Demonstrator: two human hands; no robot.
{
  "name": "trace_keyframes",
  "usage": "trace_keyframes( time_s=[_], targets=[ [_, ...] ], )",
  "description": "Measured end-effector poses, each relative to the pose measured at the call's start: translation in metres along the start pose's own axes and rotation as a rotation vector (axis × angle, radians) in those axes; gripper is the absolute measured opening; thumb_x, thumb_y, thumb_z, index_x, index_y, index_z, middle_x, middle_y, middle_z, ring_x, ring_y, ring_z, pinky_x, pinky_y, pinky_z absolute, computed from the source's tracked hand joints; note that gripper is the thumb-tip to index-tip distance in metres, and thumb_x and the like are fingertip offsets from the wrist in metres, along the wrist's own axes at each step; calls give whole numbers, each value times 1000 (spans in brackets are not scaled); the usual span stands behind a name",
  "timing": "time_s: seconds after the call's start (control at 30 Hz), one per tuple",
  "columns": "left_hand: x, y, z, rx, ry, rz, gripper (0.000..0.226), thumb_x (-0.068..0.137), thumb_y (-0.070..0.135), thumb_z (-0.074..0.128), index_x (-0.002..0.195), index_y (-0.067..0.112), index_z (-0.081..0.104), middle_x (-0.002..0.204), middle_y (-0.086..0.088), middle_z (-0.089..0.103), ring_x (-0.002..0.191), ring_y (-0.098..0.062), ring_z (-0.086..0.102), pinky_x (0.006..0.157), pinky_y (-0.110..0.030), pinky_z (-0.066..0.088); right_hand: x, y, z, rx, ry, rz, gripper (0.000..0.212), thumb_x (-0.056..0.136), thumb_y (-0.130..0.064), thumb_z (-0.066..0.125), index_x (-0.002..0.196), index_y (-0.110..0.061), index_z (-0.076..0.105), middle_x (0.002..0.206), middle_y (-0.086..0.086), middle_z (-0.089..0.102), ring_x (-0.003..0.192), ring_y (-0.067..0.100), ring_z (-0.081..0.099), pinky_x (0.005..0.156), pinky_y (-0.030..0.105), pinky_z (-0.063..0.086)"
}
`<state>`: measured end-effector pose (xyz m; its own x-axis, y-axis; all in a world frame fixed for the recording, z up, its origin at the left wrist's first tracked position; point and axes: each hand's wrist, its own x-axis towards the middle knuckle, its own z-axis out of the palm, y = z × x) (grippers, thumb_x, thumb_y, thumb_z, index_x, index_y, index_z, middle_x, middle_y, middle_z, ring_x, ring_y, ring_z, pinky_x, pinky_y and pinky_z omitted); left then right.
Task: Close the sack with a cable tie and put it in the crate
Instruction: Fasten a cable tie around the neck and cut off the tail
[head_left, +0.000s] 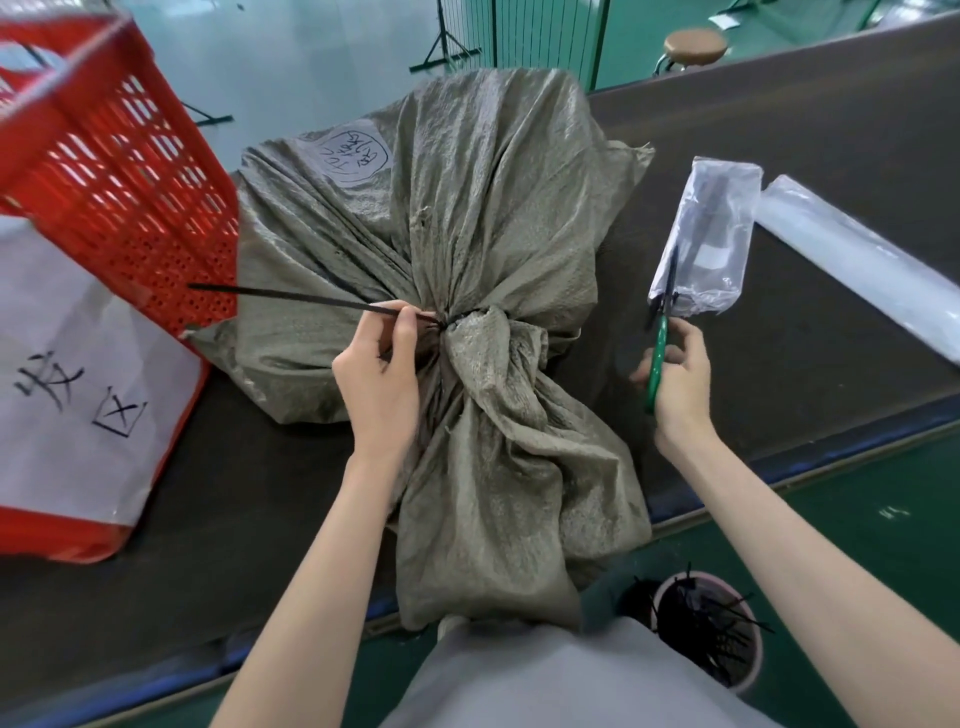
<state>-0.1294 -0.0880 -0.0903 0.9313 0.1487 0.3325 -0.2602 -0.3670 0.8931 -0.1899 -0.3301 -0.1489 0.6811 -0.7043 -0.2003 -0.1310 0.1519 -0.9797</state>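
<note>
On the dark surface (779, 171) in front of us lies the grey-green woven sack (467, 208), its body toward the far edge and its gathered neck pointing back at us, the loose mouth hanging over the near edge. A black cable tie (291, 298) is cinched around the neck; its long free tail runs out to the left, across the front of the red crate (119, 171).

Left hand (379, 374): fingers closed, thumb and forefinger pinching the tie tail just beside the cinch point, touching the sack neck. Rest of the hand lies against the bunched fabric below the tie.

Right hand (680, 379): closed around green-handled scissors (660, 343), blades pointing up and away. This hand is clear of the sack, to the right of the neck, not touching fabric or tie. We cannot tell how far the blades are parted.

Crate stands on the surface at left, just beside the sack body, with a white sheet bearing handwritten characters (67, 395) on its near side. Sack is outside the crate.

Right of the scissors: a clear plastic bag (711, 239) with dark contents, and a longer clear plastic packet (852, 260) beside it. On the green floor below the near edge, a pink bucket (711, 629) holds loose black ties.
</note>
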Motion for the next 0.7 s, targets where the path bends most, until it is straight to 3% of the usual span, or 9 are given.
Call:
trace_keyframes(
  time_s=[0.13,0.27,0.37,0.5,0.6,0.7],
  targets=[
    [1,4,-8,-76,34,-52,17,96,23,52,93,13,66,73,13,64,67,0,62,72,-25,53,-25,-41,20,191,-145,-62,48,78,16,34,103,-22,49,69,2,47,51,7,42,48,21,35],
    [2,11,-16,-143,50,-81,20,97,22,50,95,10,66,81,-5,72,80,-18,73,71,-37,59,-51,-70,38,305,-458,-41,46,74,14,46,101,-24,49,72,2,49,55,15,44,48,26,41],
    [0,19,-21,-156,65,-95,20,97,19,49,91,12,67,80,-3,73,79,-16,73,65,-33,59,-69,-82,50,381,-746,74,32,84,-3,57,110,-18,44,73,3,47,55,17,45,51,31,45],
    [-3,24,-30,-175,93,-102,25,98,16,48,92,2,68,78,0,73,74,-15,73,63,-26,57,-94,-84,62,471,-1037,223,36,83,-22,59,114,-19,42,77,5,47,54,18,44,50,31,46],
    [-3,27,-38,-187,114,-93,25,98,16,47,91,2,67,78,-2,74,72,-16,73,62,-25,56,-107,-73,68,440,-1126,305,37,84,-38,57,113,-21,42,79,4,48,57,18,42,55,33,48],
    [-4,28,-46,-184,122,-66,23,99,17,47,89,8,65,78,-2,74,74,-17,73,63,-25,56,-114,-59,72,380,-1171,438,53,76,-58,59,112,-22,45,79,4,49,57,17,45,57,35,50]
  ],
)
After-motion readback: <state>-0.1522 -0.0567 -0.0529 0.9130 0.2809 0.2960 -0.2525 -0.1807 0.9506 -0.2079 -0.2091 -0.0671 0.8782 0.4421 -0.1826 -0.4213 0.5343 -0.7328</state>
